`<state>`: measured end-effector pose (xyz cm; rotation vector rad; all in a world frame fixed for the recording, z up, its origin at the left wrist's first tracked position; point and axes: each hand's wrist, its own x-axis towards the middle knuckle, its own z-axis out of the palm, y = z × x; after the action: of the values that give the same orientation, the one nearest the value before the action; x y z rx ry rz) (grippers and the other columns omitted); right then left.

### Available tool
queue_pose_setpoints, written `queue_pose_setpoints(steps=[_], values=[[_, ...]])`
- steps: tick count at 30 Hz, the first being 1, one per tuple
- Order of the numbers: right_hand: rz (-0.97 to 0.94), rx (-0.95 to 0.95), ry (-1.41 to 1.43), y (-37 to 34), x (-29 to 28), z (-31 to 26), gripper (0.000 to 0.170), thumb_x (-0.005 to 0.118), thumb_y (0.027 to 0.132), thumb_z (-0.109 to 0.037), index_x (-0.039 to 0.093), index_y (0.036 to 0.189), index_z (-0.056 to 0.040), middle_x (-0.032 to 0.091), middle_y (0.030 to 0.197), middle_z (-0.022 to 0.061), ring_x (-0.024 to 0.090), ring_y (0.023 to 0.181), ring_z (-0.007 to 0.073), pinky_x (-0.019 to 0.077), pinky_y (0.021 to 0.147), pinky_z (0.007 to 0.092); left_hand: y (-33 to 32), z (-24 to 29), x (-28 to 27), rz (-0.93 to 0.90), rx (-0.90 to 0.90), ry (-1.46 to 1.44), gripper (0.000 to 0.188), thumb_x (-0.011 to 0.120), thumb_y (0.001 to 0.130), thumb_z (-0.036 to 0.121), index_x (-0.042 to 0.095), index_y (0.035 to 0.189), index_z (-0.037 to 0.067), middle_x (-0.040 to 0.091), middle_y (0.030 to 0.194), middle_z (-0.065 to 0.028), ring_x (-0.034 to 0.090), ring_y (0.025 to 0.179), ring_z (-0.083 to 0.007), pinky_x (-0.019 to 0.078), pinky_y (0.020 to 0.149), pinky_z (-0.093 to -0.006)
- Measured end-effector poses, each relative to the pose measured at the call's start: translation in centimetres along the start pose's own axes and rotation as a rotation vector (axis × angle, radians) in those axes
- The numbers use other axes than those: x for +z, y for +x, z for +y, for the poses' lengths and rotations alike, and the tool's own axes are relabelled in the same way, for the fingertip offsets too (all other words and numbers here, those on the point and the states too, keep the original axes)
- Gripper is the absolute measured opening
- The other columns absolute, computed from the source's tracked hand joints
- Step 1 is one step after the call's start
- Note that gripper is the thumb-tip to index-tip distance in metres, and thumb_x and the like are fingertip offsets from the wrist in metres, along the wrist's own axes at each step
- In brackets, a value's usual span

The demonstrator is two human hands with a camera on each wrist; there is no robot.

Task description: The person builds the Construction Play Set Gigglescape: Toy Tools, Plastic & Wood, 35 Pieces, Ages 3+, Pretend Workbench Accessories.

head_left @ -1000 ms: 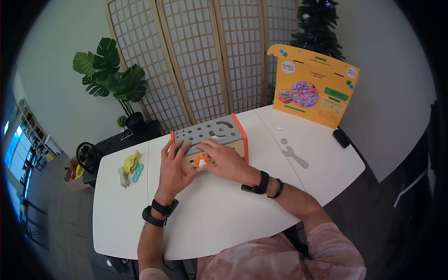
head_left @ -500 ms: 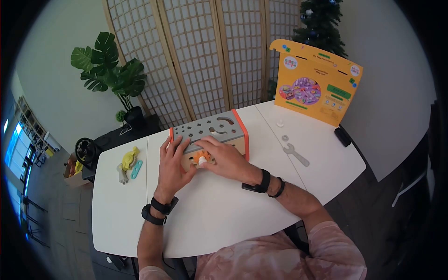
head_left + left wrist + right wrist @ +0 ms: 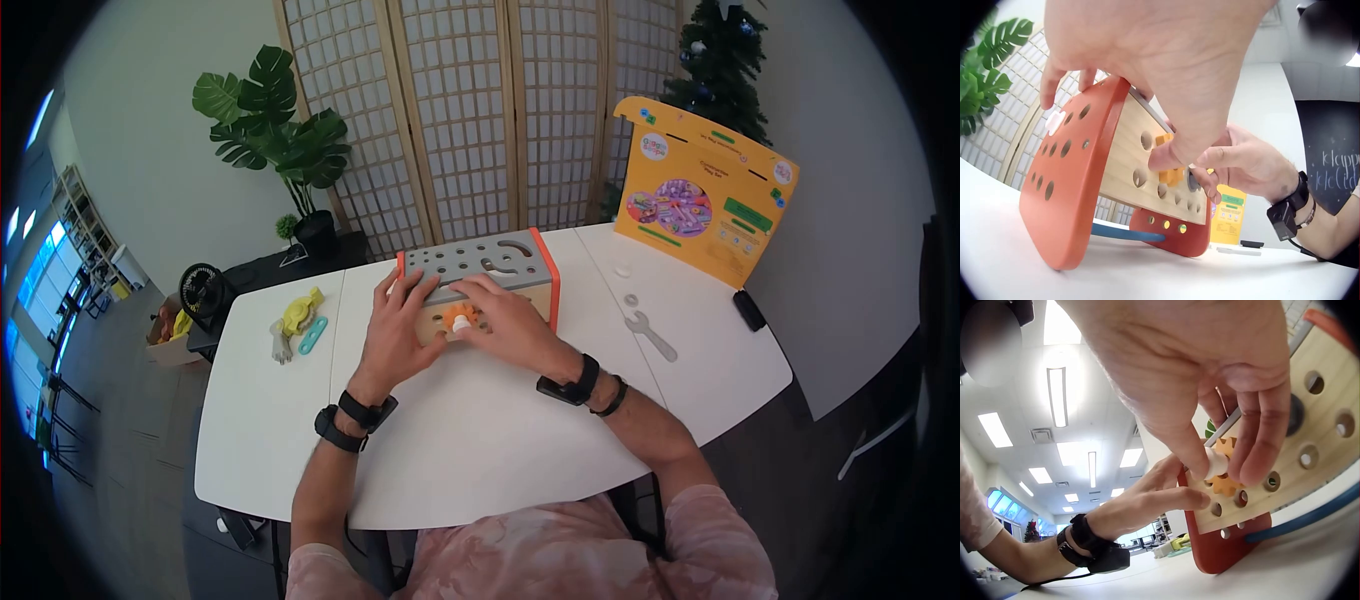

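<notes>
A toy workbench (image 3: 470, 262) with a grey holed top, wooden front and red end panels (image 3: 1072, 181) stands on the white table. An orange gear (image 3: 1225, 481) lies against its wooden front, a white knob (image 3: 1216, 462) at its centre. My right hand (image 3: 515, 330) pinches the white knob between thumb and fingers. My left hand (image 3: 395, 335) rests over the bench's left end, fingers on the top and thumb against the front beside the gear. A grey round piece (image 3: 1295, 415) is on the front behind the right fingers.
Yellow and grey gloves (image 3: 300, 315) and a turquoise strip (image 3: 313, 335) lie at the left. To the right are a grey wrench (image 3: 652, 337), a small grey ring (image 3: 631, 300) and a white piece (image 3: 622, 271). An orange-yellow box (image 3: 705, 195) stands at the back right, a black object (image 3: 748, 310) beside it.
The head view has shifted, so the scene sits further right. Both hands keep nearly the same places on the bench, the right one still at the white knob.
</notes>
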<state>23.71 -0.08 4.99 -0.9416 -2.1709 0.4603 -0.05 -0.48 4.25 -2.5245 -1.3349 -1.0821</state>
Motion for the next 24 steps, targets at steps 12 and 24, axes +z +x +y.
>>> queue_pose_setpoints(steps=[12,24], values=[[-0.151,0.006,0.192,-0.8,-3.5,0.6,0.063,0.082,0.096,-0.017,0.059,0.154,-0.006,0.057,0.152,0.0097,0.067,0.076,0.0133,0.0577,0.072,0.0271,-0.1,-0.1,-1.0,-0.093,-0.001,0.014,0.087,0.085,0.076,0.024,0.055,0.157,0.014,0.05,0.161,-0.0173,0.038,0.152,-0.0462,0.0426,0.123,-0.0549],[0.162,0.229,-0.193,-4.1,-15.7,10.4,0.024,0.071,0.101,-0.009,0.077,0.124,-0.004,0.08,0.11,0.0101,0.072,0.083,0.0164,0.0584,0.075,0.0314,0.0,-0.1,-0.7,-0.089,-0.01,-0.003,0.087,0.085,0.076,0.023,0.054,0.156,0.01,0.049,0.159,-0.0191,0.035,0.151,-0.0493,0.0377,0.126,-0.0567]])
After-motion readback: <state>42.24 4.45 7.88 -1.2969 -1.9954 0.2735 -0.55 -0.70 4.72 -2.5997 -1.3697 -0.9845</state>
